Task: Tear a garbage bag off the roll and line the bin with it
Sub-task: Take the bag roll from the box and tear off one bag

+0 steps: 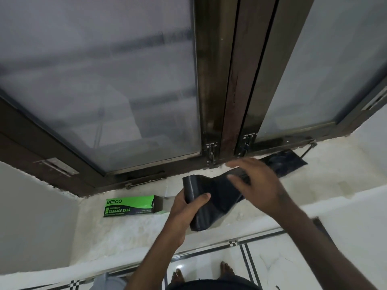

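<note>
My left hand (pixel 187 207) grips a black roll of garbage bags (pixel 195 203) above the white window sill, thumb across its front. A strip of black bag (pixel 289 162) is unrolled from it to the right and lies flat on the sill toward the window frame. My right hand (pixel 257 183) rests on that strip with fingers spread and straight, blurred by motion. The green and black garbage bag box (pixel 132 206) lies on the sill to the left of the roll. No bin is in view.
A dark-framed window (pixel 217 101) with frosted glass and metal latches stands right behind the sill (pixel 335 178). Below are a tiled floor with black lines (pixel 247 260) and my bare feet (pixel 201 273).
</note>
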A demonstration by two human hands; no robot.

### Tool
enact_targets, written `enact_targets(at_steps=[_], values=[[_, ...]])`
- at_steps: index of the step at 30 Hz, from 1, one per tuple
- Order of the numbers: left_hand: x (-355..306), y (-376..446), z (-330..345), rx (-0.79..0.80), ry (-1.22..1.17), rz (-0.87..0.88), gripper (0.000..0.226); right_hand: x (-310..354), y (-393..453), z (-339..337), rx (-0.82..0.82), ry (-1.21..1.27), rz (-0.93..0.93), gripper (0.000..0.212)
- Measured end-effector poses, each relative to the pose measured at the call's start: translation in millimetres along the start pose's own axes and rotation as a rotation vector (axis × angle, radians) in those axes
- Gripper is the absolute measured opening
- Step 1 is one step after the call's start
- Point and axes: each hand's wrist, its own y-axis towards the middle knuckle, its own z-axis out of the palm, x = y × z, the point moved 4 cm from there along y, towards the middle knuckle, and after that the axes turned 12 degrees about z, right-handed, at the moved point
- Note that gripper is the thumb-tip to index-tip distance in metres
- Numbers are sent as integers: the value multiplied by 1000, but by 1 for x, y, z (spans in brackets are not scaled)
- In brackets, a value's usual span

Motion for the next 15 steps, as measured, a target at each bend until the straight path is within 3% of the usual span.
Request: enact_targets(at_steps=[4, 6, 10, 15], values=[[-2, -1, 3, 73, 29, 20, 40, 1, -1, 45, 389, 325, 79, 46], [-3, -2, 5, 101, 16, 9, 39, -5, 0, 59, 490, 448, 144, 46], [-2, -5, 5, 102, -116, -74, 44, -7, 6, 66, 537, 531, 145, 12], [3, -4, -2, 49, -401, -233, 49, -15, 13, 52, 499, 572, 133, 15]])
